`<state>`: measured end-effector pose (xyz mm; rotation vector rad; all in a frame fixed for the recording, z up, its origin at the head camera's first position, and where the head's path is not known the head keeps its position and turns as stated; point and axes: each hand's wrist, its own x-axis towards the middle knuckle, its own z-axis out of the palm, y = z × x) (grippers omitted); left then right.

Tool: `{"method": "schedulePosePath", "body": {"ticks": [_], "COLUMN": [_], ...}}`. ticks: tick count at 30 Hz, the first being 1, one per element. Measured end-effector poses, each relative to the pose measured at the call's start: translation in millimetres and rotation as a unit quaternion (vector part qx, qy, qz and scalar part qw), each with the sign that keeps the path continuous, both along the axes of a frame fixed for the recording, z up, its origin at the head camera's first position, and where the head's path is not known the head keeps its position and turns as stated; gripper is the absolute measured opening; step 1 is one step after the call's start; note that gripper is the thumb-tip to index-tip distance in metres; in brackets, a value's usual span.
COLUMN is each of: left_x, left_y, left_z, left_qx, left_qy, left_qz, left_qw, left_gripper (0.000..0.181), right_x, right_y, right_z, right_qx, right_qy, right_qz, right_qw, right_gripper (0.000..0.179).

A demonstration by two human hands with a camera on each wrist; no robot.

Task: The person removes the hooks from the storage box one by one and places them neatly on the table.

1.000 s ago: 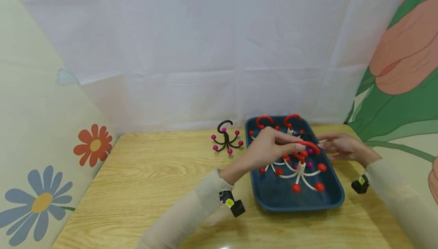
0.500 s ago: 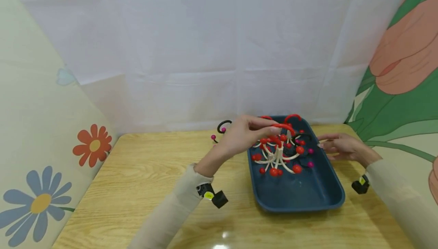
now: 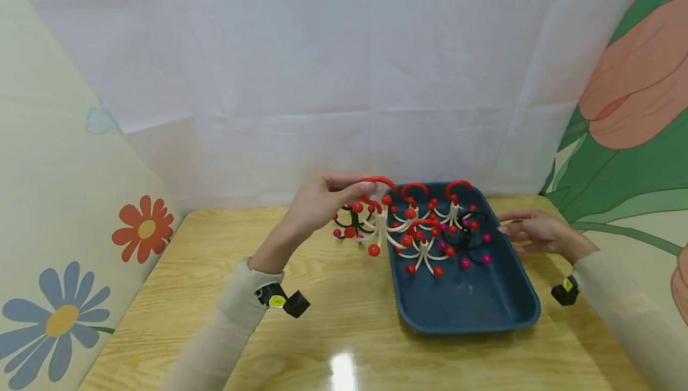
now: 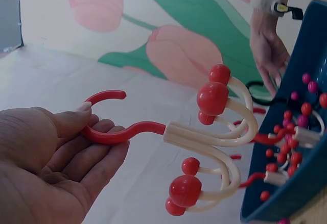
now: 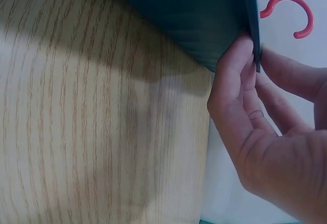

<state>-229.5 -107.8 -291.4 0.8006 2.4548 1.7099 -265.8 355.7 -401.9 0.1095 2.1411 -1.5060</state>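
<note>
My left hand (image 3: 314, 203) pinches the red hook of a multi-arm hanging hook (image 3: 381, 224) between thumb and fingers. In the left wrist view its cream stem (image 4: 184, 134) splits into curved arms tipped with red balls. It is held left of the dark blue tray (image 3: 467, 307), overlapping a black hanging hook (image 3: 353, 221) with pink balls behind it. My right hand (image 3: 537, 231) grips the tray's right rim; the right wrist view shows thumb and fingers (image 5: 232, 63) on either side of the rim. Inside the tray stand three red-and-cream hooks (image 3: 423, 251) and a black one (image 3: 465, 239).
The tray sits on a wood-grain table (image 3: 242, 295), toward its right side. A white sheet (image 3: 279, 80) hangs behind the table. Flower-printed panels (image 3: 634, 80) stand at both sides.
My left hand has lifted the red-and-cream hanging hook from over the tray and carried it left past the tray's edge. The right hand has stayed on the rim.
</note>
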Motion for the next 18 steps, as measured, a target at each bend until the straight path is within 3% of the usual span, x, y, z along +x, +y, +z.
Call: {"method": "schedulePosePath", "body": {"ticks": [9, 18], "left_x": [-6.7, -12.3], "left_y": [-42.5, -73.1], "left_z": [-6.7, -19.8], "left_qx": [-0.016, -0.062], "left_qy": [0.002, 0.008], "left_qz": [0.066, 0.118], "left_qw": [0.9977, 0.9911], "left_gripper": [0.033, 0.041], "right_x": [0.5, -0.2], "right_y": [0, 0], "right_z": [1.1, 0.5], "right_qx": [0.001, 0.004], "right_qy": [-0.001, -0.003], "right_qz": [0.005, 0.005], "right_qw": [1.0, 1.0], "right_gripper": [0.073, 0.073]}}
